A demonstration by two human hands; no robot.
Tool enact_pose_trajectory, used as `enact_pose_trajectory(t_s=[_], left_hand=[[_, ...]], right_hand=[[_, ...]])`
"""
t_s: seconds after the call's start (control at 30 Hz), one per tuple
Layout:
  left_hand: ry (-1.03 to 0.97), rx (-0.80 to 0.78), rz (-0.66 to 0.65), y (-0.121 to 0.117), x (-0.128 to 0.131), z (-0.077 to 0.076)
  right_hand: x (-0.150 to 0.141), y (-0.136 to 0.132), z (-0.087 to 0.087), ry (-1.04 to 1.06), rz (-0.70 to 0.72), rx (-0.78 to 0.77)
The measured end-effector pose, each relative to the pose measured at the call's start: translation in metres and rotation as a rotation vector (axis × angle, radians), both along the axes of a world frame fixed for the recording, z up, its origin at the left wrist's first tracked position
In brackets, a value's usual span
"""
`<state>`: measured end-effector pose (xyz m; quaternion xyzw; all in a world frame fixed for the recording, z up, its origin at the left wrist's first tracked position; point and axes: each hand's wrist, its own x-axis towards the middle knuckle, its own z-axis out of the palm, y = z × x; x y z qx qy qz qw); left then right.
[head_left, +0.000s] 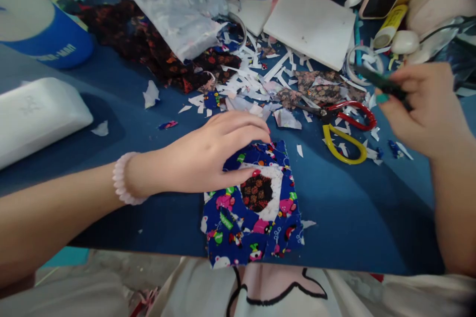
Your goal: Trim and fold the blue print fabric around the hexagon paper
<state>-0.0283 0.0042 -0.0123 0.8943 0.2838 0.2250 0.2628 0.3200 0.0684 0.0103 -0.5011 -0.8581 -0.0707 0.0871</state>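
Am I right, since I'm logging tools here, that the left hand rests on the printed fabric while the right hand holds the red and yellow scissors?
Not quite. In the head view the left hand does rest on the printed fabric, but the scissors lie on the table, apart from both hands. The right hand holds a thin dark tool instead; blur hides what it is.

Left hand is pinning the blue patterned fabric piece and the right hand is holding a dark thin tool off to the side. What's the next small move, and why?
Probably bring the right hand with its dark tool across to the blue patterned fabric piece. The left hand rests flat on its upper edge, fingertips beside the dark round patch ringed in white, while the tool is off to the right above the scissors.
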Motion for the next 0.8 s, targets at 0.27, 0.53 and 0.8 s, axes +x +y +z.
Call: enact_pose_trajectory(t_s=[0.27,0.53,0.8], left_hand=[[0.067,-0.007,-0.154,0.005,-0.001,0.000],[0.098,0.062,-0.175,0.005,-0.002,-0.002],[0.080,0.071,-0.268,0.005,-0.003,-0.001]], right_hand=[[-0.054,-0.048,0.018,-0.259,0.720,0.057],[-0.067,-0.063,0.022,-0.302,0.753,0.088],[-0.068,-0.065,0.025,-0.302,0.747,0.093]])
